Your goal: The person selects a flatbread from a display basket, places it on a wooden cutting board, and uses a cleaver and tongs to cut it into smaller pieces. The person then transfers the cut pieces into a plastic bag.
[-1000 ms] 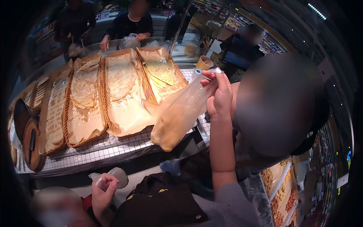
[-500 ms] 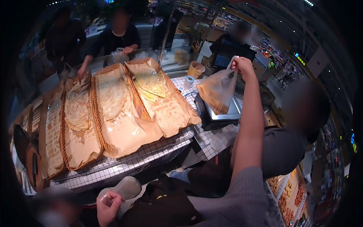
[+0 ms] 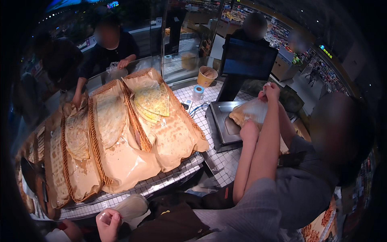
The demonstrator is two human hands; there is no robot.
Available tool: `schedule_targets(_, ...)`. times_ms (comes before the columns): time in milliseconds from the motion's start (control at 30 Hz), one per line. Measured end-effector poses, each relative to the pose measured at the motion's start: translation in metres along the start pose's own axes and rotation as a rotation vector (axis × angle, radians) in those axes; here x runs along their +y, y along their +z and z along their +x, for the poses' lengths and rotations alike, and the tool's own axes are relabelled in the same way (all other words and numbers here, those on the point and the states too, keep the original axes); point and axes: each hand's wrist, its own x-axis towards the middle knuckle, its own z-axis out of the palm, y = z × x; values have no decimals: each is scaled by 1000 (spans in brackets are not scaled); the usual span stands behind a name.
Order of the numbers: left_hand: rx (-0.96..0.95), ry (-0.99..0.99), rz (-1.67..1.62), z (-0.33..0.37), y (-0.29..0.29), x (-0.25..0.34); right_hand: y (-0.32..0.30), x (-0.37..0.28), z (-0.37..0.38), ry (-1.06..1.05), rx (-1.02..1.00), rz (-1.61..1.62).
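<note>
My right arm reaches up to the right, and my right hand (image 3: 273, 92) is closed on the gathered top of a clear plastic bag (image 3: 264, 111) with flat browned bread inside. The bag hangs over the right side of a metal-topped scale (image 3: 227, 125). A co-worker's hand (image 3: 250, 131) touches its lower part; their other arm reaches in behind mine. Low on the left, my left hand (image 3: 108, 225) has curled fingers with shiny film around them, beside a translucent, rounded plastic bag (image 3: 132, 205).
Paper-lined wicker baskets (image 3: 107, 175) hold large flatbreads (image 3: 109, 117) and a folded yellow-green one (image 3: 151, 101). A person across the glass reaches into a basket. A paper tub (image 3: 207, 76), a tape roll (image 3: 198, 92) and a screen (image 3: 248, 56) stand near the scale. The co-worker (image 3: 300, 169) is close on my right.
My right hand has come down and right with the bread bag, which was hanging over the scale. The co-worker's hands have come to the bag. My left hand has shifted slightly left.
</note>
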Motion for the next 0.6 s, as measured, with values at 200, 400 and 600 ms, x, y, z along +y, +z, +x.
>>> schedule_targets(200, -130, 5, -168, 15, 32, 74, 12, -79, -37, 183, 58, -654)
schedule_targets(400, -392, 15, -325, 48, 56, 127, 52, -229, -204, -606, -944, 396)
schedule_targets(600, -779, 65, -428, 77, 46, 124, 79, -265, -432, -1192, -1894, 668)
